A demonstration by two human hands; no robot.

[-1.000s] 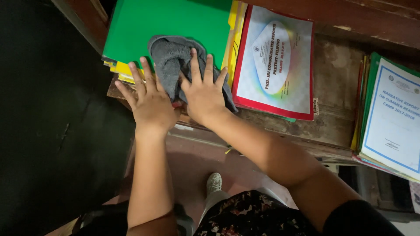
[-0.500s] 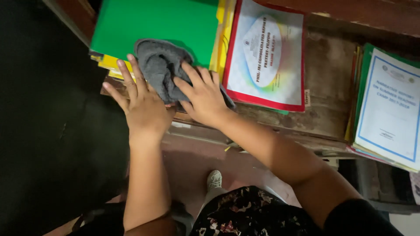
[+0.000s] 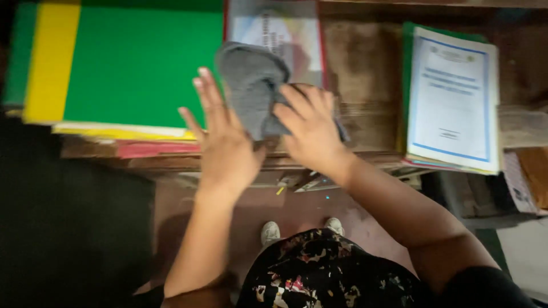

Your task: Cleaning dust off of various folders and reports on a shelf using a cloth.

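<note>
Grey cloth (image 3: 251,85) now shifted off the green folder (image 3: 142,65) toward three o'clock, right hand (image 3: 311,131) fingers gripping it, left hand (image 3: 225,142) fingers spread flat beside, wooden counter (image 3: 365,68) beneath

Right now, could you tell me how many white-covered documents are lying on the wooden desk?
2. One document lies at top centre, partly under the grey cloth; the other tops the right-hand stack. More may lie hidden in the stacks.

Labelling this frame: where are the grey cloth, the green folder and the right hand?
grey cloth (image 3: 251,85), head view, upper fold.
green folder (image 3: 137,63), head view, cover centre.
right hand (image 3: 311,128), head view, back of hand.
</note>
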